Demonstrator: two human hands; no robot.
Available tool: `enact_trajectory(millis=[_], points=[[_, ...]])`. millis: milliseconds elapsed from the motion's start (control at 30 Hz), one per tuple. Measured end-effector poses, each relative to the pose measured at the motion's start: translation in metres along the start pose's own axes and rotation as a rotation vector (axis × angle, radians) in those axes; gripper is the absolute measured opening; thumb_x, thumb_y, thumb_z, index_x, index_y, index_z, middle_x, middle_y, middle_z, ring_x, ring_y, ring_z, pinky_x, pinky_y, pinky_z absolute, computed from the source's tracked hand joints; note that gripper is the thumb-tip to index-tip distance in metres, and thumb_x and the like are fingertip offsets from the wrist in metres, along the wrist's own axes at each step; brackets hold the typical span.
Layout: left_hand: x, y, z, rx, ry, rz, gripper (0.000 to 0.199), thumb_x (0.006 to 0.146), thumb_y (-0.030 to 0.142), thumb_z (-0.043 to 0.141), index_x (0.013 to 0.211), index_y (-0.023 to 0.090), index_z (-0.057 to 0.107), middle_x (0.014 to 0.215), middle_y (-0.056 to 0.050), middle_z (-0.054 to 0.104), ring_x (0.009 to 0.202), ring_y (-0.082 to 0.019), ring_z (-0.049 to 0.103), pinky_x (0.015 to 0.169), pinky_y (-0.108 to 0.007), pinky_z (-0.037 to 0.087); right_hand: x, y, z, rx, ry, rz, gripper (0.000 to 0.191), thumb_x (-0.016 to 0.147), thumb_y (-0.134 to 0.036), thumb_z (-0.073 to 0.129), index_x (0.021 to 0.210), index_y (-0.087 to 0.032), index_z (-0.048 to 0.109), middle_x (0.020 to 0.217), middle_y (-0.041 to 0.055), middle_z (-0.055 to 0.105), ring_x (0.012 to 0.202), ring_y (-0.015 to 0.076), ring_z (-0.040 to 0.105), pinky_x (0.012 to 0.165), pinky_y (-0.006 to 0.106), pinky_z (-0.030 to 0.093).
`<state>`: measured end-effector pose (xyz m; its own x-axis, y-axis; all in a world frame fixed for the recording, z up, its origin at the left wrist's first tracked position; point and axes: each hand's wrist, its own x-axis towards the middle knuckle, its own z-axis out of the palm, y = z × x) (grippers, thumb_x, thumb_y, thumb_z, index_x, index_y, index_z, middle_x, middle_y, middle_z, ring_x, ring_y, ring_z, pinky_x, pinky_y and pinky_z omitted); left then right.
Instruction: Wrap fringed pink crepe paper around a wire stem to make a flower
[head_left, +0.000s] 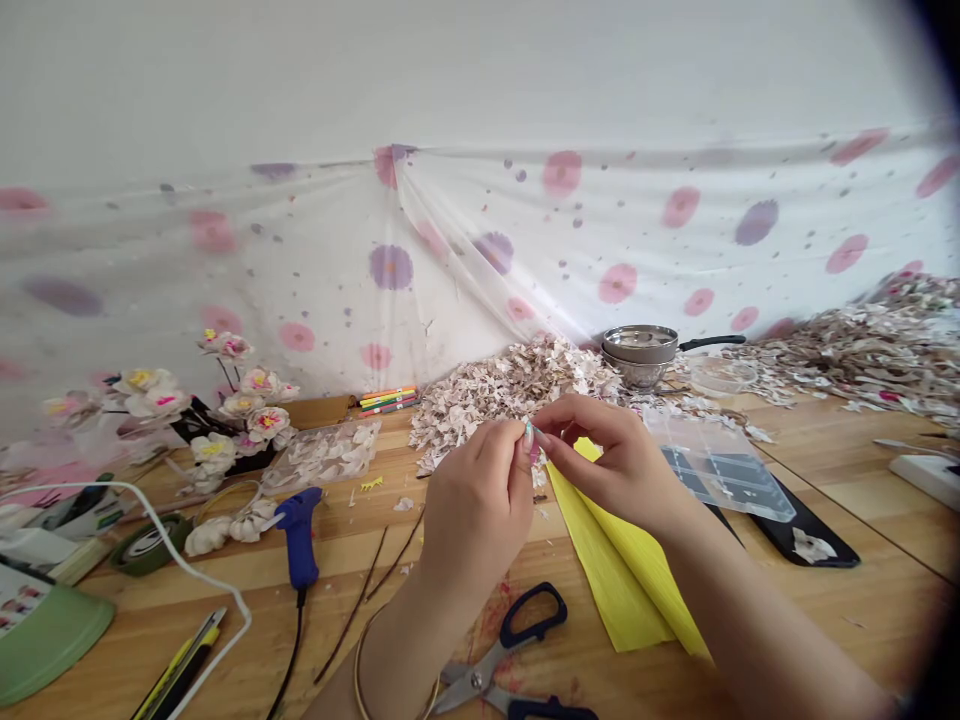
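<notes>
My left hand [478, 500] and my right hand [615, 455] meet fingertip to fingertip above the middle of the table. Both are closed in a pinch. Whatever lies between the fingertips is mostly hidden; only a small pinkish bit shows beneath them, too little to name. Under my right hand lies a folded sheet of yellow crepe paper [619, 585]. Scissors [475, 680] with dark handles rest, blades parted, below my hands. To the left are thin brown stems [352, 605] and a blue glue gun [301, 545] with its cord.
Behind my hands is a heap of pale petal-like scraps [510, 385], with metal bowls [640, 345] beside it. Artificial flowers [247, 400] stand at left, near green tape [150, 545] and a white cable [202, 575]. A clear plastic box [720, 465] and a black phone-like slab [817, 535] lie right.
</notes>
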<state>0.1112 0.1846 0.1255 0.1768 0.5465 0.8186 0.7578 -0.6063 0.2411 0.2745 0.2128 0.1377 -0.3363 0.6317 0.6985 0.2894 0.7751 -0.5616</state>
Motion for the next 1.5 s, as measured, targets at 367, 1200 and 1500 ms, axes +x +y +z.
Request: enact_trajectory(millis=[367,1200,1500], points=[[0.0002,-0.0002,-0.0018,-0.055,-0.031,-0.084,0.013,0.097,0.016,0.048,0.091,0.019,0.059,0.073,0.000,0.062,0.061,-0.013,0.055,0.057,-0.024,0.039,-0.0003,-0.0016,-0.0068,0.027,0.084,0.099,0.008,0.088,-0.022,0.060,0.089,-0.019,0.068,0.077,0.0033,0.070,0.069,0.0153,0.063,0.060,0.027,0.050],[0.0010,0.0023,-0.0054,-0.239,-0.061,-0.153,0.016,0.100,0.020,0.047,0.089,0.019,0.059,0.073,0.001,0.060,0.063,-0.012,0.054,0.057,-0.022,0.039,0.0008,-0.0012,-0.0040,0.096,0.023,0.145,0.011,0.091,-0.030,0.063,0.089,-0.020,0.067,0.079,0.0031,0.069,0.070,0.0153,0.062,0.062,0.028,0.049],[-0.0002,0.0017,-0.0051,-0.228,-0.091,-0.172,0.017,0.099,0.020,0.048,0.087,0.019,0.058,0.072,0.001,0.058,0.062,-0.012,0.053,0.057,-0.023,0.037,-0.0004,-0.0033,-0.0058,0.087,-0.028,0.142,0.009,0.089,-0.023,0.061,0.087,-0.018,0.068,0.080,0.0033,0.069,0.071,0.0151,0.060,0.064,0.029,0.048]])
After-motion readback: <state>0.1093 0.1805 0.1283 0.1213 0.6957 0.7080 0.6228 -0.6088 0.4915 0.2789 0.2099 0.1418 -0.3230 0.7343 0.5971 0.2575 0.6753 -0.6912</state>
